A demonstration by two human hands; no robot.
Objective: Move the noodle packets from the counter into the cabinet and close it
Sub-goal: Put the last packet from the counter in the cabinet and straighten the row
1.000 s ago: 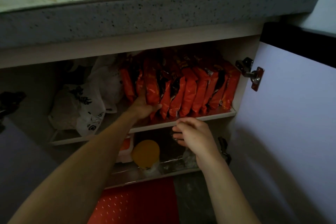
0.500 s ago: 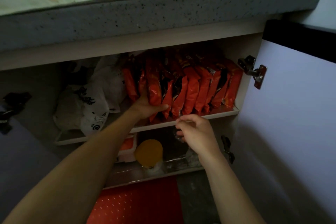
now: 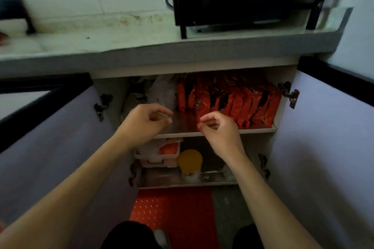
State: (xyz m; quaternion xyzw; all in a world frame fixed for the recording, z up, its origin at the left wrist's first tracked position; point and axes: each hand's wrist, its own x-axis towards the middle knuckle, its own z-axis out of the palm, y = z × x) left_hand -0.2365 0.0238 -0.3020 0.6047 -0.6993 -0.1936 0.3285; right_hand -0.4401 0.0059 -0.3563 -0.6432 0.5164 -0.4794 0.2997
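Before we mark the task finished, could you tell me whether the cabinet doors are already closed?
No, both the left door and the right door stand swung open, with the noodle packets visible on the upper shelf.
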